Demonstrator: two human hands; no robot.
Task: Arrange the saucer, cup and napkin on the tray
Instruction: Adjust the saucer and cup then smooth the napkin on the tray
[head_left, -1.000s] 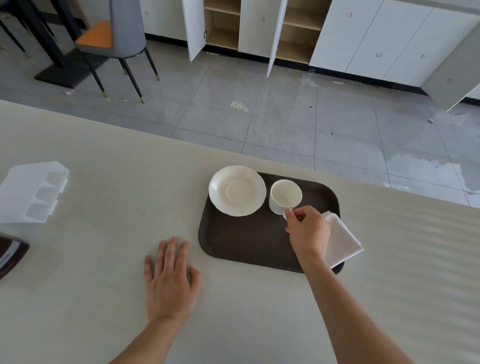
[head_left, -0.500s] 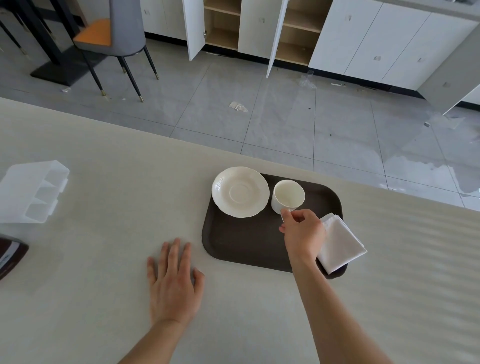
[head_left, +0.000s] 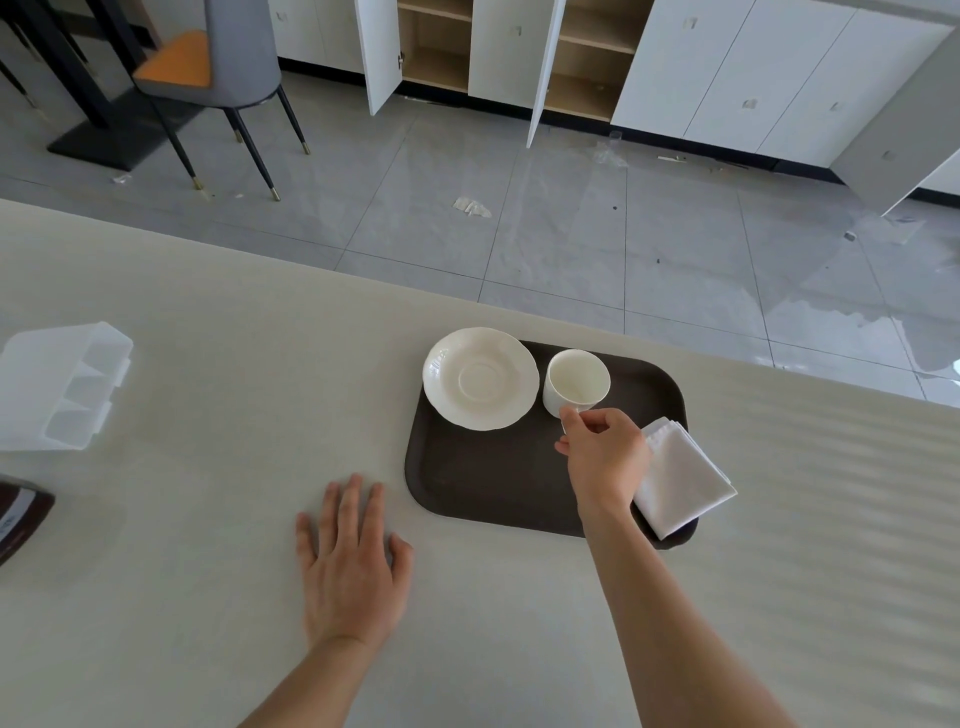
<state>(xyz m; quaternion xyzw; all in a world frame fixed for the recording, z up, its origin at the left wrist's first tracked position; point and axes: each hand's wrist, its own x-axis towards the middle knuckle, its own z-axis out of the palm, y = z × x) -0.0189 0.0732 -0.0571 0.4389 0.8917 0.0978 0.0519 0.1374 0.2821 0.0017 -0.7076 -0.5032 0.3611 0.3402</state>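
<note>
A dark brown tray (head_left: 498, 483) lies on the pale table. A white scalloped saucer (head_left: 480, 378) rests on its far left corner, overhanging the rim. A white cup (head_left: 575, 380) stands upright just right of the saucer. My right hand (head_left: 605, 453) pinches the cup's handle at its near side. A folded white napkin (head_left: 683, 483) lies on the tray's right edge, partly behind that hand and sticking out past the rim. My left hand (head_left: 350, 561) lies flat on the table, fingers spread, left of the tray's near corner.
A clear plastic divided box (head_left: 62, 387) sits at the table's left. A dark object (head_left: 21, 514) pokes in at the left edge. Beyond the table's far edge is a tiled floor with a chair (head_left: 218, 78) and open cabinets (head_left: 519, 52).
My right hand has stayed on the cup's handle, and the cup sits a little closer to the saucer. My left hand has not moved.
</note>
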